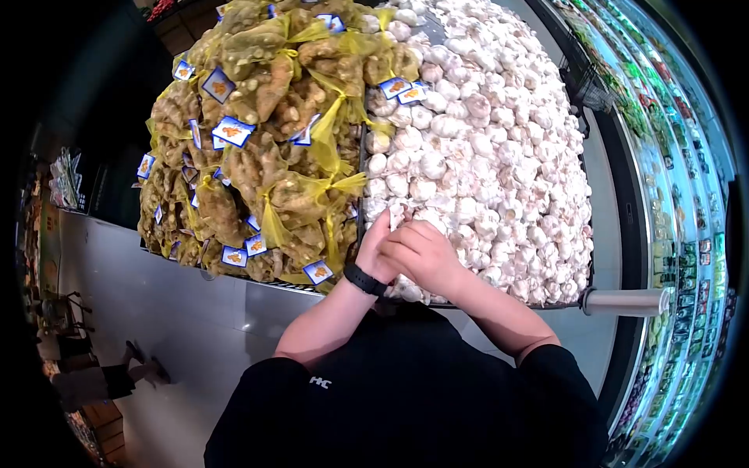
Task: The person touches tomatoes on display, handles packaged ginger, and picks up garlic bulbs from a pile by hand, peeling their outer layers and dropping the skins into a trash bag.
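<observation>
Both hands meet over the near edge of a large heap of loose white garlic bulbs [499,156]. My left hand [373,253], with a black watch [364,279] on its wrist, is partly covered by the other hand. Across it lies my right hand [425,251], its fingers curled in toward the left palm. Both are closed together; whatever lies between them is hidden. Garlic bulbs show just beyond the fingertips. Left of the hands are piled yellow net bags of ginger [242,156] with blue-and-white labels [233,132].
A dark divider [362,168] separates ginger from garlic. A grey roll [626,302] sticks out at the bin's right corner. Refrigerated shelves [694,257] with packed goods line the right side. Another person [109,382] is on the tiled floor [187,343] at lower left.
</observation>
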Available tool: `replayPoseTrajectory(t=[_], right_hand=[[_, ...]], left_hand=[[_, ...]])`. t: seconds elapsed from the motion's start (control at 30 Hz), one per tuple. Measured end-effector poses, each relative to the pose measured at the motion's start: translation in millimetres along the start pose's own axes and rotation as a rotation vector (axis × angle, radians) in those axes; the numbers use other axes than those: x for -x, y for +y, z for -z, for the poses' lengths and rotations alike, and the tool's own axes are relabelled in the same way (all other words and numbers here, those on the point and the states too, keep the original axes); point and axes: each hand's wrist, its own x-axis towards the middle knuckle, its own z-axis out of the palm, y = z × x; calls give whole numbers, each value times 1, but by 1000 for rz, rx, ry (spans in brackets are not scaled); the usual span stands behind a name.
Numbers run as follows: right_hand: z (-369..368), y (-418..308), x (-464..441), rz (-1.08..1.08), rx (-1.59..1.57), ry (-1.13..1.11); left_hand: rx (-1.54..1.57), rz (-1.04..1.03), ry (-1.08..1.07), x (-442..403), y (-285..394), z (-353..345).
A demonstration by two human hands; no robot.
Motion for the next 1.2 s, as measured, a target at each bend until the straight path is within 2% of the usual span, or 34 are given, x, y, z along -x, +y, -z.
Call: replayPoseTrajectory(t=[0.13,0.2,0.23,0.27,0.33,0.4,0.47,0.5,0.57,0.6,0.67,0.77,0.87,0.97,1.0,1.1,1.13,1.2], right_hand=[[-8,32,19,-132,-27,234],[-1,44,24,-154,-53,215],[8,52,25,-125,-85,142],[16,61,25,-92,-117,69],[34,100,25,-247,-37,193],[55,142,14,-359,278,-17],[62,187,14,-281,373,-317],[62,199,6,-263,360,-315],[63,212,-6,-161,397,-633],[61,213,-7,-152,391,-634],[60,216,-11,38,462,-705],[63,223,-8,70,414,-670],[55,235,-1,72,356,-659],[52,234,3,-116,268,-515],[51,234,4,-116,269,-518],[56,222,5,-285,174,-87],[63,209,5,-285,177,-87],[75,156,1,-670,-345,242]], left_hand=[[6,-66,-4,-33,-12,-8],[-53,-75,255,-39,-20,-25],[-125,-195,479,-42,-28,-35],[-127,-215,480,-45,-26,-20],[86,-232,344,-53,-16,23],[173,-271,399,-48,-28,2],[90,-320,387,-41,-38,5],[106,-292,352,-38,-42,9],[139,-289,339,-34,-49,13],[172,-265,321,-33,-53,16],[195,-271,315,-35,-57,20],[100,-322,467,-40,-65,9],[93,-320,459,-46,-63,8],[106,-308,431,-50,-56,12],[100,-316,415,-50,-54,11],[65,-318,421,-52,-48,7],[26,-341,447,-54,-46,3],[-33,-356,449,-58,-44,-6]])
